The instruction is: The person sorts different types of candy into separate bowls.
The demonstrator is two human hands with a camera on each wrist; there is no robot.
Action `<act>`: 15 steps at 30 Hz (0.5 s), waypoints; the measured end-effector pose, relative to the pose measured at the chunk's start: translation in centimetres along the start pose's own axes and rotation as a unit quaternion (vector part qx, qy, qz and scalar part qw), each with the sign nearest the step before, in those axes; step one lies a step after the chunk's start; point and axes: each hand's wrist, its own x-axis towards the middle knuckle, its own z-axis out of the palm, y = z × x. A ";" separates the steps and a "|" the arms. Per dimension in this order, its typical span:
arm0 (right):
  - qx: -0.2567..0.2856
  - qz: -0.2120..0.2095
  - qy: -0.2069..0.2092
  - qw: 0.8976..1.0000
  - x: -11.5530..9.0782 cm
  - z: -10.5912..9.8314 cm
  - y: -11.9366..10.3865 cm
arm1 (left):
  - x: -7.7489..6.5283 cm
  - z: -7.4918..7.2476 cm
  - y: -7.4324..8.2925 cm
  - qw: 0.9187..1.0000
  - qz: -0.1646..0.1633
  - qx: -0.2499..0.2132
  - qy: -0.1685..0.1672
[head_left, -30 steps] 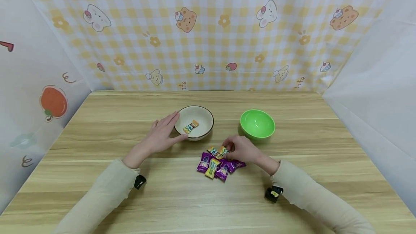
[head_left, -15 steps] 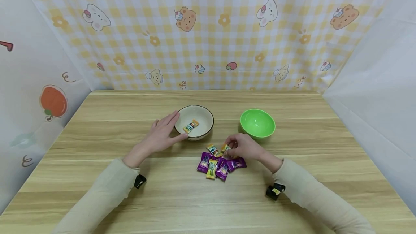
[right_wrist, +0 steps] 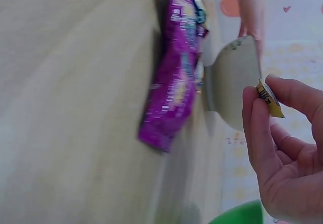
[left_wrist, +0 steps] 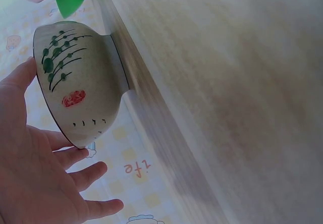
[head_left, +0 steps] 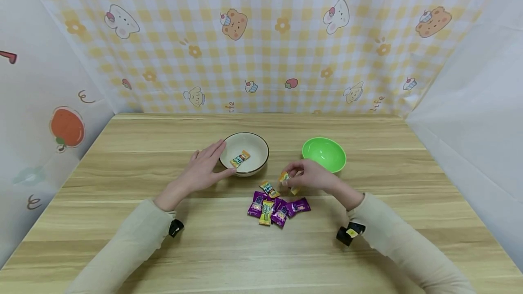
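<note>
My left hand rests with extended fingers and thumb on the rim of the cream bowl. Inside that bowl lies one yellow-wrapped candy. The left wrist view shows leaf and red patterns on the outside of the bowl. Between thumb and fingertips, my right hand pinches another yellow-wrapped candy, raised over the table near the green bowl. Below it is a pile of purple-wrapped candies, with a yellow candy on top and one more yellow candy at its back edge.
The wooden table carries both bowls and the pile. A yellow checked curtain hangs along its back edge, with white sheets at the sides. Black wrist straps are on both arms.
My right hand has picked the yellow-wrapped candy off the pile and lifted it slightly back and to the right, uncovering a purple candy. The left hand stays on the cream bowl.
</note>
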 end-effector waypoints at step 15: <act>0.022 -0.001 0.016 1.000 1.3 -1.5 -2.1 | 0.1 0.2 -0.2 1.000 0.000 0.001 0.003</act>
